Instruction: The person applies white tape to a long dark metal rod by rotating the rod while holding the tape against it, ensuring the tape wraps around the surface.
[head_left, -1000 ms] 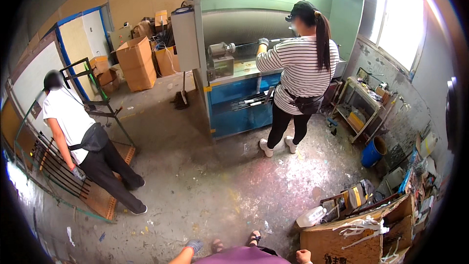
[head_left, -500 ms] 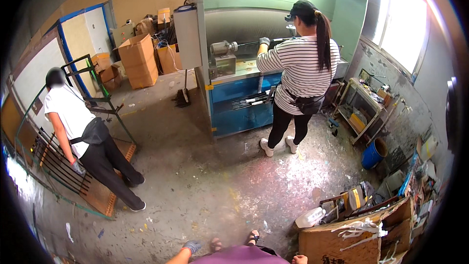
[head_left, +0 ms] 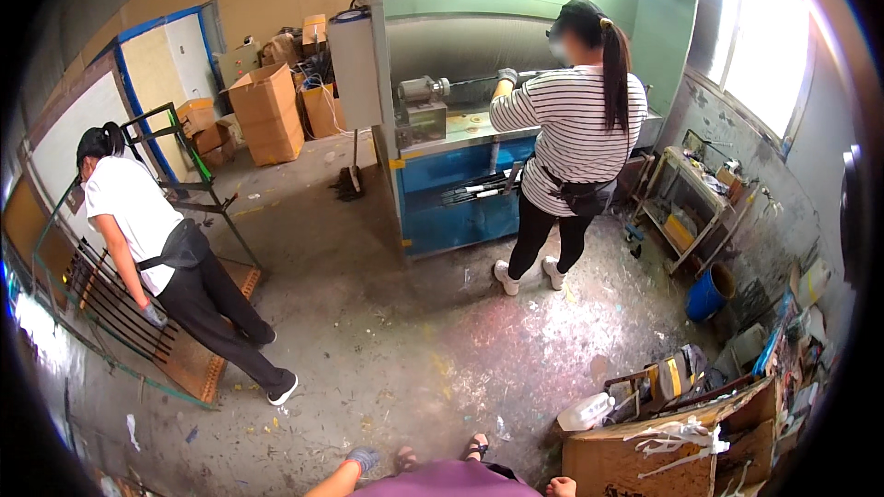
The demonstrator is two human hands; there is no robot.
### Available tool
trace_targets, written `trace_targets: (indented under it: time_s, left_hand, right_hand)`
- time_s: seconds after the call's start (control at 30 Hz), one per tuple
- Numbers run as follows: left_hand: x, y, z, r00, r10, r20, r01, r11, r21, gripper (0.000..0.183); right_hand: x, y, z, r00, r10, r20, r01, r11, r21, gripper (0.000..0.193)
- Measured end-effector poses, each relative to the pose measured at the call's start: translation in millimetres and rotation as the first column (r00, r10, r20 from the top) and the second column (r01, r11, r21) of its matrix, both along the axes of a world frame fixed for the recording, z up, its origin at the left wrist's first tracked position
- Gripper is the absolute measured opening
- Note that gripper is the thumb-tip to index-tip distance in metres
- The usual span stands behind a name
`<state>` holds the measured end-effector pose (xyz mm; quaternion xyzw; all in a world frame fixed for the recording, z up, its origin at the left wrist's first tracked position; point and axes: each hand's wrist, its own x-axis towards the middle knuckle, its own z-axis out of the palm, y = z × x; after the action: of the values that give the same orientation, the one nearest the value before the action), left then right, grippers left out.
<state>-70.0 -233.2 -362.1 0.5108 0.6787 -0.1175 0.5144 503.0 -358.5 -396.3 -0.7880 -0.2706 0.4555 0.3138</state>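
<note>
My left hand (head_left: pixel 365 458), in a grey-blue glove, hangs at the lower edge beside my purple top (head_left: pixel 447 480). Its fingers are too small and blurred to read. On the other side of the top is my right hand (head_left: pixel 561 487), bare, with curled fingers and nothing visible in them; the frame edge crops it. The nearest thing to that hand is a worn cardboard box (head_left: pixel 635 465) with white strips hanging over its rim. A white plastic jug (head_left: pixel 586 411) lies just behind the box's rim.
Ahead, a co-worker in stripes (head_left: pixel 580 110) works at a long rod (head_left: pixel 479 79) in a green-lit booth. At left, another person in white (head_left: pixel 147 239) reaches toward a rack (head_left: pixel 198 377) of dark rods. A blue bucket (head_left: pixel 709 293) and a cluttered shelf (head_left: pixel 683 212) line the right wall.
The person at the left has bent their head down toward the rack and shifted a foot. The striped co-worker has turned their head slightly left. My hands stay nearly in place.
</note>
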Motion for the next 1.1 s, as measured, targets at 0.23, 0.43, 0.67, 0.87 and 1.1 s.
trace_targets:
  time_s: [0.23, 0.43, 0.67, 0.87, 1.1]
  left_hand:
    - [-3, 3, -17, 1.0, -0.013, 0.002, 0.013, 1.0, 0.013, 0.045]
    - [6, 1, -21, 0.999, 0.02, 0.025, -0.025, 0.977, 0.212, 0.042]
    - [15, 20, -32, 0.994, -0.103, -0.024, 0.103, 0.994, 0.029, 0.048]
    - [21, 11, -13, 0.997, 0.069, 0.047, -0.076, 0.981, 0.18, 0.043]
    - [30, 3, 32, 0.991, 0.133, 0.023, -0.135, 0.976, 0.169, 0.042]
  right_hand:
    - [2, -9, 0, 1.0, 0.006, -0.014, -0.006, 1.0, -0.02, 0.011]
    - [4, -8, 17, 0.997, -0.052, -0.062, 0.047, 0.996, -0.072, 0.011]
    - [17, -5, 12, 0.993, -0.098, -0.068, 0.095, 0.994, -0.051, 0.009]
    - [33, 7, -7, 1.0, -0.024, -0.019, 0.023, 0.998, -0.053, 0.008]
    - [41, 16, 8, 0.995, 0.08, -0.063, -0.083, 0.995, -0.057, 0.018]
